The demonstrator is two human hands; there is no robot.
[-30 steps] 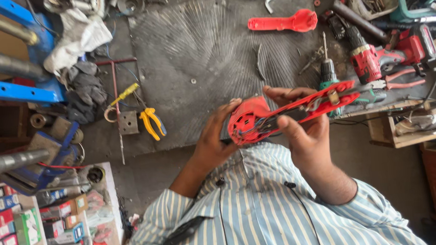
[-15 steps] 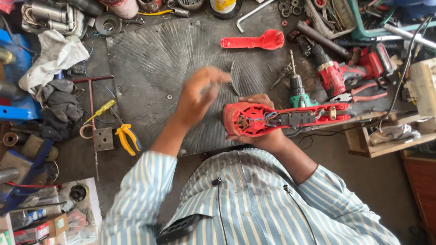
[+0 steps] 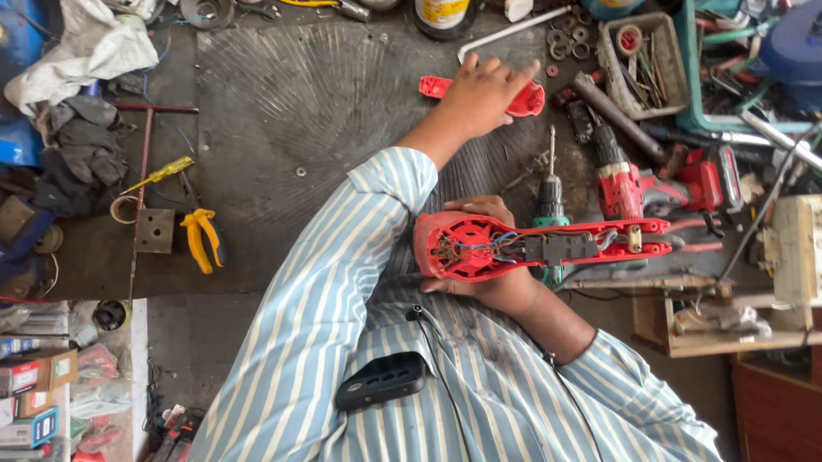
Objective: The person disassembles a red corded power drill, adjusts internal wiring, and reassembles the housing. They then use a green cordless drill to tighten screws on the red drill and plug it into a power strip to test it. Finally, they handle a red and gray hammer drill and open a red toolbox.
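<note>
The right hand [image 3: 489, 288] is clenched around the round end of the opened red tool casing [image 3: 534, 245], whose long axis runs sideways. Beyond the casing, the left hand [image 3: 484, 96] lies flat on the loose red cover [image 3: 526, 98], not visibly gripping it.

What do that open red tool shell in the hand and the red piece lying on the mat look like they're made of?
The red tool shell looks like moulded plastic: matte red, with ribs and wiring showing inside. The red cover piece under the left hand matches it in colour and sheen, so probably the same plastic. The mat looks like dark, grooved rubber, though that is less sure.
</note>
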